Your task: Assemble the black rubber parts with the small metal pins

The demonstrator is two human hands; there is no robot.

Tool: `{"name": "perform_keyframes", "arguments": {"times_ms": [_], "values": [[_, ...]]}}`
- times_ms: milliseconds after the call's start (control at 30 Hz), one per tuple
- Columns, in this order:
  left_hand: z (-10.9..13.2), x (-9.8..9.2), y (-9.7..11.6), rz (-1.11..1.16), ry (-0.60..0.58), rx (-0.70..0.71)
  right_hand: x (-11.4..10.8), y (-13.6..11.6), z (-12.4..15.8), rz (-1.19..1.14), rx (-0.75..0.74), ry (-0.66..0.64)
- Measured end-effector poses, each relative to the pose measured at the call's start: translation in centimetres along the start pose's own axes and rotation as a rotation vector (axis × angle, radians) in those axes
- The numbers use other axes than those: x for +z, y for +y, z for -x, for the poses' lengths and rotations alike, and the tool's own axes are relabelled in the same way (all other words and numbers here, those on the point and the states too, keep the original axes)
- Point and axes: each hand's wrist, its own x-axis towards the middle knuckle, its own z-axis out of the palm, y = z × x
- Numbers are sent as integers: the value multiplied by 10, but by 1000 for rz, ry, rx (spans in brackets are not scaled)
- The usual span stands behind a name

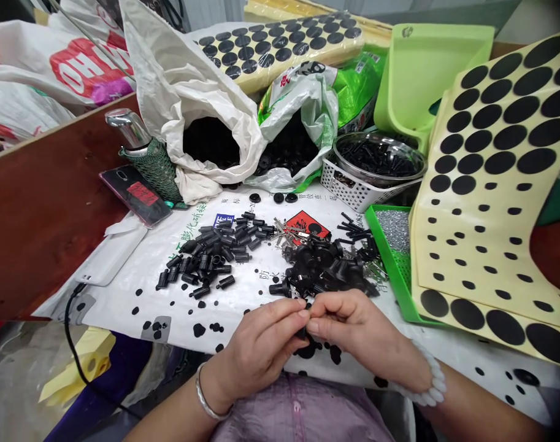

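Observation:
My left hand and my right hand meet at the front of the table, their fingertips pinched together. Between them is a small black part, mostly hidden by the fingers, so its exact kind is unclear. Just beyond the hands lies a heap of black plastic pieces with round, flared ends. Small silvery metal pins are scattered behind and beside that heap. To the left spreads a pile of short black cylinders with narrow tips.
Sheets of black round stickers lean over a green tray at right. Behind stand a basket under a metal bowl, two open bags and a light green scoop. A phone and a cabled power bank lie left.

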Motion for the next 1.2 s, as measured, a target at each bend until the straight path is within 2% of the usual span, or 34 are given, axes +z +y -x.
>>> {"name": "perform_keyframes", "arguments": {"times_ms": [100, 233, 400, 500, 633, 767, 933, 1200], "values": [[3, 0, -2, -55, -6, 67, 3, 2, -1, -119, 86, -43], [10, -2, -4, -56, -11, 84, 9, 5, 1, -113, 50, -16], [18, -7, -5, 140, 26, -106, 11, 7, 4, 162, -249, 106], [20, -9, -5, 97, 39, -174, 13, 9, 4, 317, -386, 111], [20, -14, -4, -82, -9, -147, 17, 12, 4, 541, -570, 161], [15, -20, -5, -157, -65, -102, 20, 10, 3, 678, -663, 181], [11, -20, -7, -114, -3, -136, 21, 4, 4, 705, -643, 221], [11, -12, -11, -22, -33, -202, 22, 11, 3, 684, -496, 154]]}}
